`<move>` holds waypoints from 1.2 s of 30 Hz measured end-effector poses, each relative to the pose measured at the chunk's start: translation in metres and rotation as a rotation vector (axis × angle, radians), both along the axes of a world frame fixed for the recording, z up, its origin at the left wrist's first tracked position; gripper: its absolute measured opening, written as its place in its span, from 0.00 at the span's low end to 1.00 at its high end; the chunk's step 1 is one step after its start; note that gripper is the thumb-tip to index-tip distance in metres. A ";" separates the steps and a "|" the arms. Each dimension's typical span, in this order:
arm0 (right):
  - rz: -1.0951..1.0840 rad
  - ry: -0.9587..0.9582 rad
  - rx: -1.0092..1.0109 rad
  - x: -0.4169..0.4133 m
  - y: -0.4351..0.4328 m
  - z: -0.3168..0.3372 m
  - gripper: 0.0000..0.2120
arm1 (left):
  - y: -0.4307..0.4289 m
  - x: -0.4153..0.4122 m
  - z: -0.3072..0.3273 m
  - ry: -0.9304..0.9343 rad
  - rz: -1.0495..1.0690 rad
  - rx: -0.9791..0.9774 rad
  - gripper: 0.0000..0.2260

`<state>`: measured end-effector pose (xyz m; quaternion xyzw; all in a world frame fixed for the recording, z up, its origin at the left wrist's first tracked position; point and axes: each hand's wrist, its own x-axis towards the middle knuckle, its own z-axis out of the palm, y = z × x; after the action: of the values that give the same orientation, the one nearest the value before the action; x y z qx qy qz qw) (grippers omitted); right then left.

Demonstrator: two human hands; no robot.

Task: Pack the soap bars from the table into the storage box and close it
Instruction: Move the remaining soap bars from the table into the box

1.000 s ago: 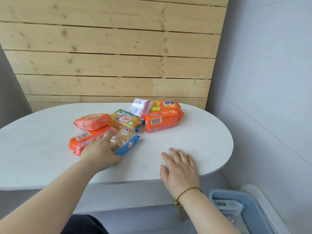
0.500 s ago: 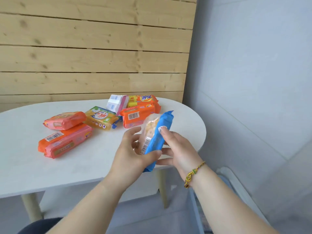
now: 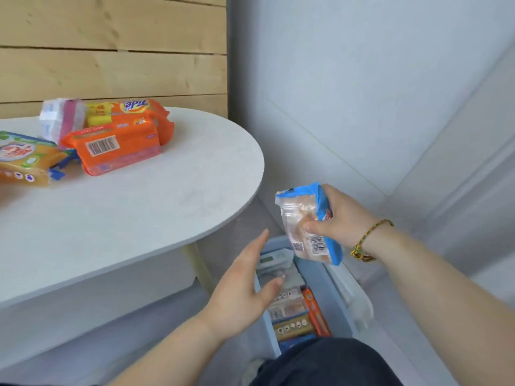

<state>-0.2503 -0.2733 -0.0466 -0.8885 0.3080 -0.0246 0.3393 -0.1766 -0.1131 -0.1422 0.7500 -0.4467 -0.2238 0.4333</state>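
My right hand point(image 3: 344, 218) grips a blue-and-clear soap pack point(image 3: 305, 227) upright, past the table's right end and above the open blue storage box point(image 3: 324, 277) on the floor. Several soap packs lie inside the box. My left hand point(image 3: 245, 288) hovers open beside the box's left rim, holding nothing. On the white table point(image 3: 156, 196) remain an orange barcode pack point(image 3: 117, 149), an orange Tide pack point(image 3: 133, 110), a white-and-pink pack point(image 3: 60, 118) and a yellow pack point(image 3: 23, 160).
The table's pale leg point(image 3: 200, 268) stands just left of the box. A white lid point(image 3: 354, 296) leans at the box's right side, against the grey wall. My dark-clothed knee point(image 3: 326, 363) covers the box's near end.
The soap pack passed from both hands into my right hand alone and moved right and down, off the table over the box. My left hand let go. The view swung down and right.
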 end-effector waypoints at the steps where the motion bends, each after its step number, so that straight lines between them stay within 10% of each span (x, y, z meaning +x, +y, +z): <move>1: 0.011 0.054 -0.008 -0.002 -0.009 -0.013 0.14 | -0.002 0.002 -0.012 -0.082 -0.029 0.068 0.29; 15: 0.398 0.601 -0.341 0.029 -0.037 -0.199 0.25 | -0.041 0.027 -0.116 -0.391 -0.469 0.822 0.25; 36: 0.380 0.491 -0.401 0.046 -0.023 -0.282 0.33 | -0.039 0.047 -0.131 -0.342 -0.560 0.838 0.24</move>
<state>-0.2039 -0.2963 -0.3287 -0.9581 0.1987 0.1929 0.0731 -0.1298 -0.1519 -0.2730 0.7367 -0.5664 -0.3647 -0.0591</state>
